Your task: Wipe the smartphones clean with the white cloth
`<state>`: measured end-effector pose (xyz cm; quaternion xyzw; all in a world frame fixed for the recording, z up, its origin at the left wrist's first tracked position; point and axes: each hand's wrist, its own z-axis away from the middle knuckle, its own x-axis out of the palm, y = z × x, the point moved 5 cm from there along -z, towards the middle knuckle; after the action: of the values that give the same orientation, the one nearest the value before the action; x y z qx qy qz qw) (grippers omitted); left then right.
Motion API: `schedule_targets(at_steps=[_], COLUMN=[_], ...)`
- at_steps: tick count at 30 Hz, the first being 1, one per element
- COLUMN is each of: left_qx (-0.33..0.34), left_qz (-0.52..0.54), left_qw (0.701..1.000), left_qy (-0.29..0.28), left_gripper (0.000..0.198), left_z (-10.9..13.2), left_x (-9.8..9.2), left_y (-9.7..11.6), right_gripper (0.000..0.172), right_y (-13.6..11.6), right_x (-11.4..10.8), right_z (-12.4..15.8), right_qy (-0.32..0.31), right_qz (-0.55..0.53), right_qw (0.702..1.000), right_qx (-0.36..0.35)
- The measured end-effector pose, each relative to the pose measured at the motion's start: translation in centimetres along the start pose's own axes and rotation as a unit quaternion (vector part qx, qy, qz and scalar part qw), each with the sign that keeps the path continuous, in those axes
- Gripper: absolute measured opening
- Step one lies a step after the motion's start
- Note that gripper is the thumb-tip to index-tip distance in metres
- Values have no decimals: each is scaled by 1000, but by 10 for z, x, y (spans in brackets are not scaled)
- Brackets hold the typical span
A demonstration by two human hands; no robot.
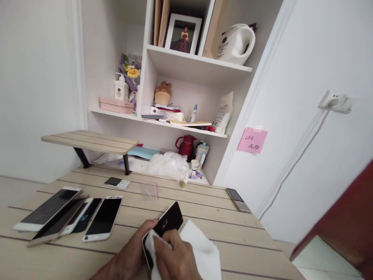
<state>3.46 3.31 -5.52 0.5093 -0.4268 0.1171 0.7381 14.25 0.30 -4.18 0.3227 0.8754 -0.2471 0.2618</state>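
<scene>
head view: your left hand (131, 249) grips a black phone (167, 219) with closed fingers, and your right hand (175, 254) presses a white cloth (202, 252) on it, over the worktop (233, 227).

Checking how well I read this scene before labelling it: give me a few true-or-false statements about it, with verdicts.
The left hand holds a phone. True.
The right hand presses a blue cloth against the phone. False: the cloth is white.
A red jug stands beneath the lowest shelf. True.
A pink note is stuck to the table. False: it is on the white wall to the right of the shelves.
A keypad phone lies on the table. True.
</scene>
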Motion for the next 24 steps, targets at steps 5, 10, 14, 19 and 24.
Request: schedule_targets(at_steps=[5,10,14,19,24], left_qx=[-20,-29,-27,-26,-5], left_qz=[9,-12,-76,-150,-59], left_qw=[1000,1000,995,987,997], left_qy=[4,-2,57,54,59], left_gripper=[24,25,32,43,29], left_z=[-4,-1,-3,-6,-8], left_x=[0,0,-9,-10,-7], left_y=[-1,-1,-1,-6,-8], right_gripper=[38,33,31,28,34], right_y=[1,-2,28,45,28], right_x=[-9,-3,-18,-26,-16], right_z=[-7,-3,-14,-19,-14], right_qy=[-28,-37,5,48,-18], right_qz=[0,30,-3,-11,-8], right_qw=[999,999,999,993,999], right_qx=[-25,-27,47,108,26])
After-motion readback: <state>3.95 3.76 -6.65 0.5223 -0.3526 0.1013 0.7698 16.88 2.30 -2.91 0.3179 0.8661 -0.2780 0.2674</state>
